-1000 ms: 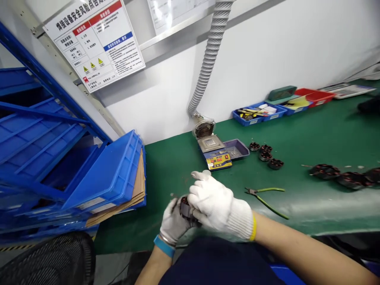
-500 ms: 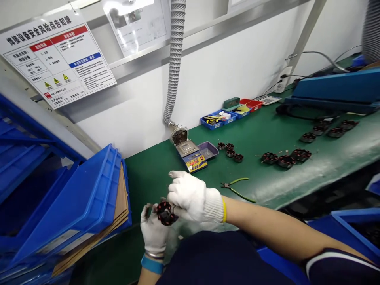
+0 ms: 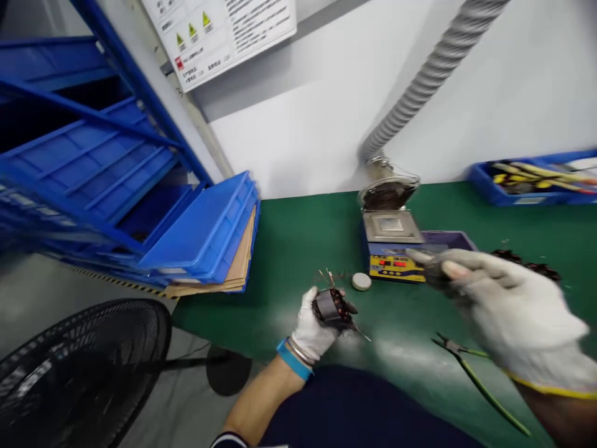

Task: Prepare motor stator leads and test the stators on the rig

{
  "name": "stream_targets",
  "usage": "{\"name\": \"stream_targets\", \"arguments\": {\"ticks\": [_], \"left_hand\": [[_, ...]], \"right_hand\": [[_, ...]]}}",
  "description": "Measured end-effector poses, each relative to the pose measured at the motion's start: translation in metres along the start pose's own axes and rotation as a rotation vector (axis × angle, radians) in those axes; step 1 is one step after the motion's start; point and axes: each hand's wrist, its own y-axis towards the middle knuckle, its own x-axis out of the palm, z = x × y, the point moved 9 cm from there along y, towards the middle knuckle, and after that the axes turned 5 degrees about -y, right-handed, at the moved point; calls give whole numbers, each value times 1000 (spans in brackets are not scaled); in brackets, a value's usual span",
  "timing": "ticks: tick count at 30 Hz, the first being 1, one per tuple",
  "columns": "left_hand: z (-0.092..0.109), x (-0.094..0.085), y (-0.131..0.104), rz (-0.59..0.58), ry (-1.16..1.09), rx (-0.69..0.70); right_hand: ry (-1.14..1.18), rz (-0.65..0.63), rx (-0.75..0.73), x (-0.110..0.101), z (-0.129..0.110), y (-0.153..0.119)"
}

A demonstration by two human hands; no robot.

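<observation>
My left hand, in a white glove, is closed around a motor stator with dark laminations and copper windings. Thin wire ends stick out of the stator at its top and lower right. My right hand, also gloved, is raised at the right and blurred by motion. It hovers in front of a purple tray, close to a small heated pot unit with a yellow display panel. Whether its darkened fingertips hold anything is unclear. Green-handled cutting pliers lie on the bench, partly behind my right forearm.
A small round tin stands beside the pot unit. More stators sit at the right, partly covered by my hand. A blue tool bin is against the wall. Stacked blue crates and a black fan are at the left.
The view has swung left and closer to the bench. My right hand has left the stator and moved right; the left still holds it, now turned on its side.
</observation>
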Motion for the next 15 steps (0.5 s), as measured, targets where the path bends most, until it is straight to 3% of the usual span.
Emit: {"name": "stream_targets", "arguments": {"ticks": [2, 6, 11, 15], "left_hand": [[-2, -6, -1, 51, -73, -15], [-7, -7, -6, 51, -149, -2], [-23, 11, -14, -85, -88, -147], [-39, 20, -21, -105, -47, -251]], "right_hand": [[-10, -117, 161, 8, 27, 6], [-17, -615, 165, 68, 52, -16], [-3, -822, -8, 110, 47, -34], [-100, -924, -175, 114, 20, -39]]}}
